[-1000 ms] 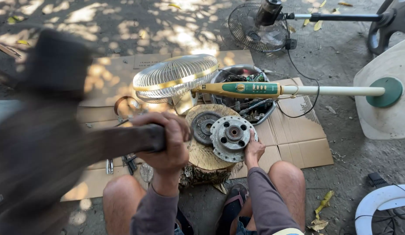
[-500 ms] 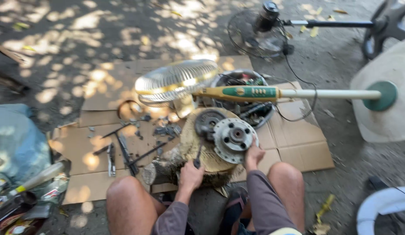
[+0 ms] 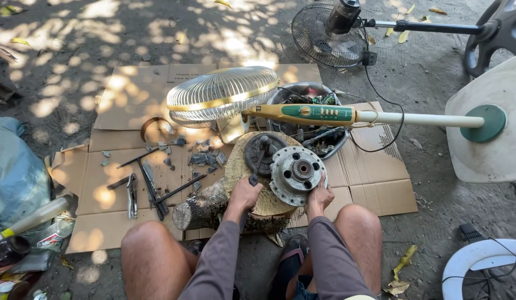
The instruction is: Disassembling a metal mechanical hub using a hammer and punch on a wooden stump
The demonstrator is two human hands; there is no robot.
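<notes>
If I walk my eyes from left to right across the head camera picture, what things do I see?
Blue bag → pliers → gold fan cage → left hand → round metal motor part → green-handled pole → white fan base.

cardboard [image 3: 380, 180]: flattened sheets lay on the dirt
fan guard [image 3: 222, 94]: gold wire cage, lay behind the stump
fan stand [image 3: 374, 117]: green-and-cream pole, lay across the metal bowl [image 3: 294, 94]
pliers [image 3: 132, 194]: lay left, beside dark rods
black fan [image 3: 324, 33]: lay far back
</notes>
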